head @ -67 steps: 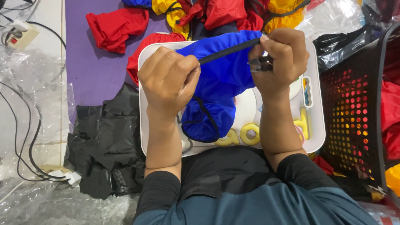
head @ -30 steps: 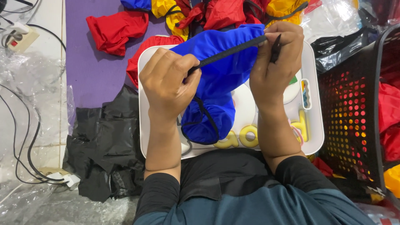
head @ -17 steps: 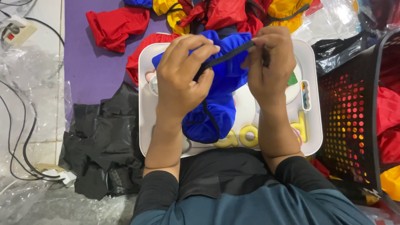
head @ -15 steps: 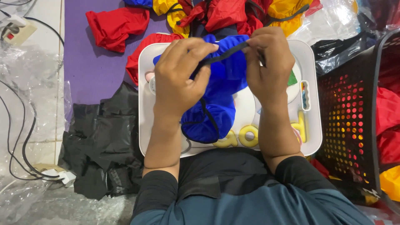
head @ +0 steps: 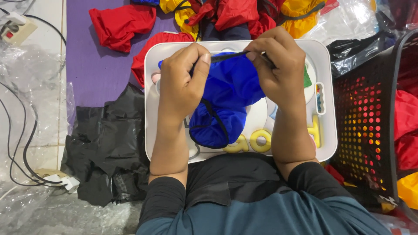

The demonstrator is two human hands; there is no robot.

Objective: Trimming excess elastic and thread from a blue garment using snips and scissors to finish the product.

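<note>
Both hands grip a blue fabric drawstring pouch (head: 226, 100) over a white plastic tray (head: 326, 143). The left hand (head: 183, 82) is closed, thumb and fingers pinching the pouch's dark-edged mouth; the right hand (head: 278, 69) is closed on the same edge just beside it, so the opening is bunched short between them. The pouch body hangs below the hands, its black cord (head: 215, 119) loose, so the mouth looks gathered but not cinched. Red fabric pouches (head: 124, 24) lie beyond the hands; a black mesh basket (head: 370, 117) stands right of the right hand.

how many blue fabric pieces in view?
2: a blue pouch held over the white tray by the left hand and right hand; a blue scrap at the top edge. More may be hidden.
</note>
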